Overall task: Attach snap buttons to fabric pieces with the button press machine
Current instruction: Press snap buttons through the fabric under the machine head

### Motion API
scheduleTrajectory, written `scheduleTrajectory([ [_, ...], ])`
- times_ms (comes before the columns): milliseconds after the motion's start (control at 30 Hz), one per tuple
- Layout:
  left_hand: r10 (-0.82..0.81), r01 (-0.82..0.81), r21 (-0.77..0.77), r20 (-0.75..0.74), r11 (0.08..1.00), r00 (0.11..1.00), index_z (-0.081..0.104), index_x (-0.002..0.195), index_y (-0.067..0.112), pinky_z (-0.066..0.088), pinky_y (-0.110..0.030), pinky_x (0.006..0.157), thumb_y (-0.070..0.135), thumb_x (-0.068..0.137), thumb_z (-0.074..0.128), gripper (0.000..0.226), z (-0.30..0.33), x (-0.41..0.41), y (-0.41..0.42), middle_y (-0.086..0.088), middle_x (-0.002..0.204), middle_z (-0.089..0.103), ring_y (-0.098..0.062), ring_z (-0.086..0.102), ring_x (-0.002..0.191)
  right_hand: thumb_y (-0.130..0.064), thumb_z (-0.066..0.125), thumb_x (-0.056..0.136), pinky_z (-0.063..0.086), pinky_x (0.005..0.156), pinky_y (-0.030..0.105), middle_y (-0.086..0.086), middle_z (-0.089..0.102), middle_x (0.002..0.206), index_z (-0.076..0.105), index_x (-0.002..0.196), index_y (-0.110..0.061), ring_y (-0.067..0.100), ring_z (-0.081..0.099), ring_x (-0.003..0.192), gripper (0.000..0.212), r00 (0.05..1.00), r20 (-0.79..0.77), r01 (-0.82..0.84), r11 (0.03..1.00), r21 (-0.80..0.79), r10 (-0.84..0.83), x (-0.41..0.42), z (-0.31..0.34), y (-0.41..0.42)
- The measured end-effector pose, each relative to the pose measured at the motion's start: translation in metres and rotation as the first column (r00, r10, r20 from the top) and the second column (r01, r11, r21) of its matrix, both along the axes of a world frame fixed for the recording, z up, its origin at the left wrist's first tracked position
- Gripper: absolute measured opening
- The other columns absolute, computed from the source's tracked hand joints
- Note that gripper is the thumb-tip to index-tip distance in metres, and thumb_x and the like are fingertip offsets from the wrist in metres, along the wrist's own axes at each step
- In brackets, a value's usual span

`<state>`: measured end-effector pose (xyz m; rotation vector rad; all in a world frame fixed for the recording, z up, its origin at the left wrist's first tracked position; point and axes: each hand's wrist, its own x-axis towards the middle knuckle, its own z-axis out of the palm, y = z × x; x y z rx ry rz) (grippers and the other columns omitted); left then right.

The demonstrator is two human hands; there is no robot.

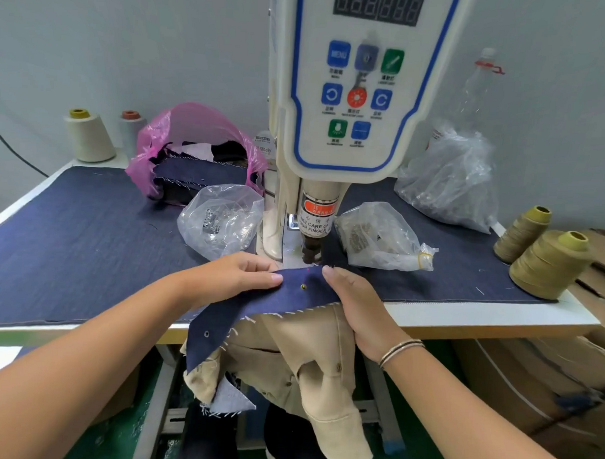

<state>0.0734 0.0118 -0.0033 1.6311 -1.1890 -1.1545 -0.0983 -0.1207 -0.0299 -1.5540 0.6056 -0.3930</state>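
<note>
A dark blue denim fabric piece (274, 305) lies across the table's front edge, just below the press head (312, 252) of the white button press machine (354, 93). A brass snap button (303, 286) sits in its upper part and a silver one (206, 334) near its lower left end. A red laser dot (308, 269) shows near the fabric's far edge. My left hand (238, 273) holds the fabric's left part, fingers on top. My right hand (355, 308) grips its right edge. Beige garments (310, 360) hang below the fabric.
Clear bags of metal snap parts sit left (222, 219) and right (379, 240) of the press, a larger one (447, 179) behind. A pink bag of denim pieces (194, 153) stands at the back. Thread cones stand at back left (88, 136) and right (550, 262). Cardboard boxes (529, 374) are at right.
</note>
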Motion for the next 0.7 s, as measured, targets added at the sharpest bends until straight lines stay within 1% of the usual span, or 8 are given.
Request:
scheduleTrajectory([
  [133,-0.057,0.059,0.014,-0.132,0.998,0.99,0.072,0.096,0.007,0.048,-0.027,0.082,0.03,0.084,0.064,0.027,0.008,-0.007,0.007,-0.009,0.094,0.071,-0.017,0.065,0.085,-0.032,0.05,0.096,0.042,0.077,0.028,0.007,0.064,0.09,0.061,0.09,-0.009,0.01,0.057,0.086,0.026,0.999,0.038,-0.032,0.997,-0.067,0.035,-0.014,0.003,0.014],
  [233,-0.072,0.056,-0.069,-0.245,0.996,0.967,0.076,0.085,0.016,0.051,-0.017,0.067,0.024,0.083,0.065,0.014,0.021,-0.011,0.013,-0.001,0.083,0.073,-0.01,0.068,0.073,-0.03,0.059,0.089,0.043,0.08,0.016,-0.015,0.064,0.097,0.059,0.101,-0.027,-0.003,0.058,0.093,0.012,0.994,0.088,-0.048,0.994,-0.1,0.057,-0.026,0.003,0.025],
  [367,0.018,-0.07,-0.163,-0.298,0.984,0.954,0.075,0.078,0.011,0.051,-0.019,0.056,0.043,0.048,0.089,0.046,0.039,-0.002,0.023,-0.006,0.071,0.07,-0.012,0.065,0.06,-0.05,0.07,0.071,0.029,0.098,0.003,-0.033,0.036,0.132,0.024,0.132,-0.05,-0.02,0.033,0.121,0.076,0.996,-0.035,-0.083,0.965,-0.248,0.077,-0.049,-0.016,0.044],
  [467,0.074,-0.16,-0.221,-0.355,0.962,0.932,0.076,0.076,0.012,0.051,-0.019,0.053,0.029,0.055,0.075,0.026,0.05,0.007,0.031,-0.007,0.069,0.071,-0.014,0.066,0.056,-0.065,0.066,0.061,0.028,0.096,0.006,-0.036,0.035,0.124,0.015,0.132,-0.056,-0.017,0.034,0.117,0.087,0.983,-0.182,-0.093,0.928,-0.361,0.028,-0.054,-0.034,0.061],
  [533,0.091,-0.185,-0.247,-0.35,0.951,0.932,0.076,0.079,0.013,0.051,-0.018,0.052,0.028,0.056,0.073,0.028,0.055,0.011,0.036,-0.007,0.07,0.071,-0.015,0.067,0.056,-0.057,0.067,0.067,0.037,0.095,0.017,-0.024,0.049,0.115,0.037,0.126,-0.047,-0.007,0.046,0.107,0.067,0.976,-0.214,-0.11,0.927,-0.359,0.032,-0.047,-0.038,0.07],
  [600,0.123,-0.208,-0.246,-0.321,0.947,0.939,0.076,0.085,0.012,0.052,-0.019,0.054,0.032,0.051,0.082,0.04,0.058,0.019,0.041,-0.008,0.074,0.072,-0.016,0.067,0.059,-0.04,0.069,0.077,0.045,0.087,0.019,-0.013,0.061,0.1,0.06,0.104,-0.033,-0.002,0.055,0.091,0.029,0.981,-0.176,-0.147,0.912,-0.383,0.084,-0.037,-0.034,0.077],
  [667,0.169,-0.241,-0.248,-0.28,0.938,0.945,0.076,0.087,0.013,0.05,-0.017,0.053,0.042,0.046,0.087,0.051,0.06,0.026,0.048,-0.006,0.075,0.072,-0.014,0.067,0.059,-0.028,0.066,0.084,0.047,0.08,0.021,-0.009,0.064,0.084,0.061,0.081,-0.029,-0.001,0.056,0.078,0.005,0.983,-0.14,-0.166,0.915,-0.367,0.122,-0.027,-0.026,0.082],
  [700,0.204,-0.268,-0.25,-0.256,0.93,0.945,0.075,0.085,0.014,0.048,-0.015,0.051,0.046,0.044,0.087,0.053,0.061,0.031,0.051,-0.003,0.073,0.071,-0.012,0.065,0.057,-0.026,0.064,0.085,0.046,0.077,0.022,-0.009,0.063,0.079,0.059,0.075,-0.029,0.001,0.055,0.075,0.011,0.981,-0.118,-0.185,0.92,-0.345,0.153,-0.024,-0.021,0.083],
])
